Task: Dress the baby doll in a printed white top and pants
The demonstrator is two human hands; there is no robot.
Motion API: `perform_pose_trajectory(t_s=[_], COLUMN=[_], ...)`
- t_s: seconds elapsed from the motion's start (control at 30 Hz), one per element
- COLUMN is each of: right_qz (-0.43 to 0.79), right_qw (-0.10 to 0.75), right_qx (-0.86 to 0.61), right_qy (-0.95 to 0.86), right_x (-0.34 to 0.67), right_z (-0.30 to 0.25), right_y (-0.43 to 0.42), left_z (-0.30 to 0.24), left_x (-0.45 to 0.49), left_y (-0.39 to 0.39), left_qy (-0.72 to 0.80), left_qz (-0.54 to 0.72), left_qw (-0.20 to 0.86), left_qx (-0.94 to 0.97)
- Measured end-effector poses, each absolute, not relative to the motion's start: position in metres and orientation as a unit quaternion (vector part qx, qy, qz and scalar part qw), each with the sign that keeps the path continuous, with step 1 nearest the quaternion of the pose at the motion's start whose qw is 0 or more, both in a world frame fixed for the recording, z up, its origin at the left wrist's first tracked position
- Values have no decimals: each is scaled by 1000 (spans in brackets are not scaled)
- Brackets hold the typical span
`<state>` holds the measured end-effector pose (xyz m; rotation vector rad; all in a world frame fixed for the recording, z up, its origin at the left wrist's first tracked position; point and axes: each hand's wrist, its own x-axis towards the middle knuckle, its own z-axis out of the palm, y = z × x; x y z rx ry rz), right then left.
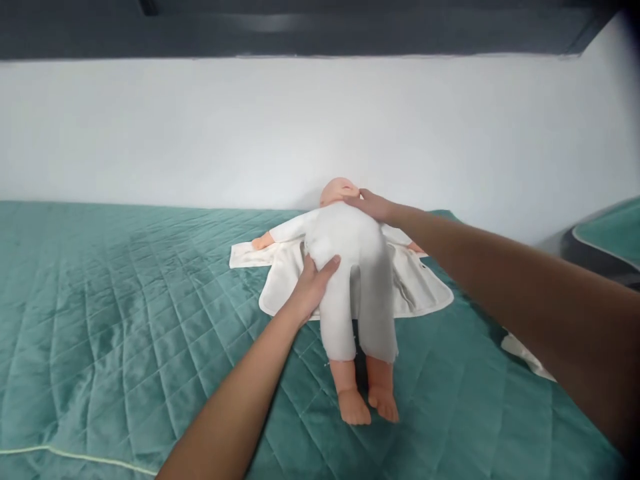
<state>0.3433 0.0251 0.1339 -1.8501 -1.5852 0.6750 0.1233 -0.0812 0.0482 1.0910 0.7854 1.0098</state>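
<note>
A baby doll (pixel 345 233) with a white cloth body lies face up, its feet toward me and its head toward the wall. Under it a small white jacket (pixel 285 287) is spread out, one sleeve reaching left beneath the doll's arm. My left hand (pixel 314 283) grips the doll's hip, thumb on top and the other fingers partly hidden below. At the doll's neck, my right hand (pixel 373 203) is closed around the side of its head; some of its fingers are out of sight. My right forearm covers part of the doll's arm on that side.
Green quilted bedding (pixel 150 320) covers the surface, with a pale cord-like edging (pixel 80 456) at lower left. A white wall (pixel 225 133) stands behind, under a dark overhead frame (pixel 300 30). Some white cloth (pixel 525 355) lies at right, partly behind my forearm.
</note>
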Motion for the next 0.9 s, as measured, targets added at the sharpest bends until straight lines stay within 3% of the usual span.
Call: perform_pose_trajectory(t_s=[0.17, 0.27, 0.37, 0.47, 0.6, 0.7, 0.9], right_qz=[250, 149, 18, -26, -76, -82, -33], right_qw=[248, 209, 240, 255, 146, 49, 6], right_qx=[-712, -732, -721, -660, -584, -572, -570], right_qy=[-608, -631, -650, -706, -795, -815, -821], right_x=[353, 355, 336, 293, 228, 198, 186], right_z=[115, 118, 128, 131, 114, 94, 71], right_y=[33, 33, 26, 16, 12, 26, 56], left_z=[38, 36, 34, 30, 23, 14, 2], left_x=[124, 122, 118, 111, 96, 88, 86], left_y=[-76, -74, -72, -69, -61, -48, -23], left_qy=[410, 457, 504, 525, 526, 551, 575], left_qz=[445, 431, 410, 387, 369, 335, 307], left_qw=[545, 478, 372, 215, 53, -5, 7], left_qx=[580, 615, 663, 727, 764, 764, 759])
